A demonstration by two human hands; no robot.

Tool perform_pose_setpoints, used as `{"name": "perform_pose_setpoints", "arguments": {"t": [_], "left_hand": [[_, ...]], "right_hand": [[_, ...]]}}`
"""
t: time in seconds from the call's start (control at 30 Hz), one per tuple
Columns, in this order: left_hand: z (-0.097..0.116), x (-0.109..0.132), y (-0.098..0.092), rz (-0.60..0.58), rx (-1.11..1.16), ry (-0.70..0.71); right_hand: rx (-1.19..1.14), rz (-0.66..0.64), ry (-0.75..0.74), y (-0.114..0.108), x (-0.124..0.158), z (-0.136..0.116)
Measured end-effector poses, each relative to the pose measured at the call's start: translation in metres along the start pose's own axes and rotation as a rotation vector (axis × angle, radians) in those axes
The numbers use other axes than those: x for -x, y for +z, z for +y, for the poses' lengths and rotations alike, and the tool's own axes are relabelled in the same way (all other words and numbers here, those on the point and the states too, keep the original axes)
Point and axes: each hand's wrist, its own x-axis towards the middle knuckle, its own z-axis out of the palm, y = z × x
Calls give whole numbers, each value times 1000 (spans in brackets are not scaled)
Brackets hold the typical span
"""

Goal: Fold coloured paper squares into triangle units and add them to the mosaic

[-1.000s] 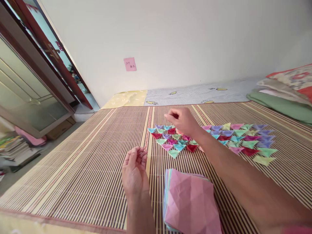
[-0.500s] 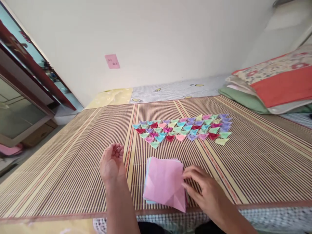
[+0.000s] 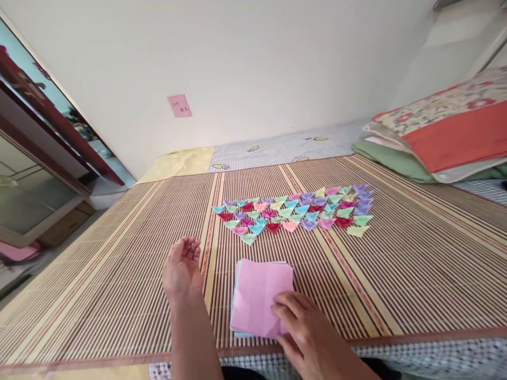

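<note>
A stack of square papers (image 3: 253, 301) lies on the striped mat, with a pink sheet on top and pale blue edges showing beneath. My right hand (image 3: 304, 327) rests over the lower right part of the pink sheet. Its fingers lie on the paper and its thumb is at the bottom edge, apart from the fingers; the corner beneath is hidden. To the left of the stack, my left hand (image 3: 182, 266) is turned palm up, fingers loosely bent and nothing in it. Several small folded paper triangles (image 3: 293, 211) in many colours form rows beyond the stack.
A striped bamboo mat (image 3: 130, 274) covers the bed. At the right back are a folded green cloth and a red floral pillow (image 3: 455, 126). A pink note (image 3: 179, 106) is stuck on the white wall (image 3: 277, 63). A doorway is at the left.
My right hand has moved left and down, from beside the stack's right edge onto the pink sheet. The sheet's protruding lower right corner is now covered. My left hand stays put.
</note>
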Motion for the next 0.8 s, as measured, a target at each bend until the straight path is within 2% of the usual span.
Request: {"name": "perform_pose_setpoints", "arguments": {"t": [0.23, 0.43, 0.67, 0.8], "left_hand": [[3, -2, 2, -6, 6, -9], [3, -1, 7, 0, 13, -57], [3, 0, 13, 24, 20, -93], [3, 0, 15, 39, 19, -107]], "right_hand": [[29, -27, -27, 12, -1, 8], [-15, -32, -13, 11, -2, 10], [103, -41, -67, 27, -4, 16], [96, -30, -84, 29, -3, 17]]}}
